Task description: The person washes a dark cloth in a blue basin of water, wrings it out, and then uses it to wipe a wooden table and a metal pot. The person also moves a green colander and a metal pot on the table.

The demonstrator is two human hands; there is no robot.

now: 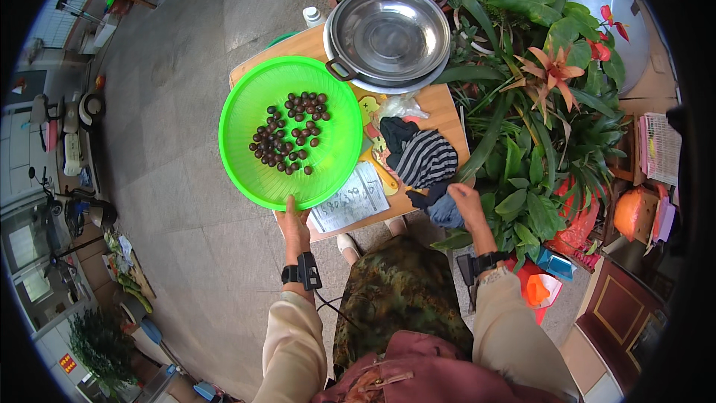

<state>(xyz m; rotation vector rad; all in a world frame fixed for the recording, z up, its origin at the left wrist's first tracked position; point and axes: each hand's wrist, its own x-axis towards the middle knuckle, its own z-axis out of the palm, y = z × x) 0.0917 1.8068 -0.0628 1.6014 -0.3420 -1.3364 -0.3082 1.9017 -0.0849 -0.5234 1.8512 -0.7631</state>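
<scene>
My left hand (293, 225) grips the near rim of a bright green plastic basin (240, 179), its thumb over the edge. Many small dark brown round fruits or balls (278, 137) lie in that basin, which rests at the left of a small wooden table (447, 106). My right hand (467, 201) is at the table's near right corner, its fingertips at a bunched dark blue cloth (444, 212); whether they pinch it cannot be told. Beside it lie a black-and-grey striped cloth (428, 159), a yellow-handled tool (385, 174) and a paper with handwriting (358, 201).
Nested metal pans (390, 33) stand at the table's far side, with a clear plastic bag (404, 105) near them. A white bottle (312, 15) is behind the table. Potted plants (514, 151) crowd its right edge. A red stool (528, 280) stands at the lower right.
</scene>
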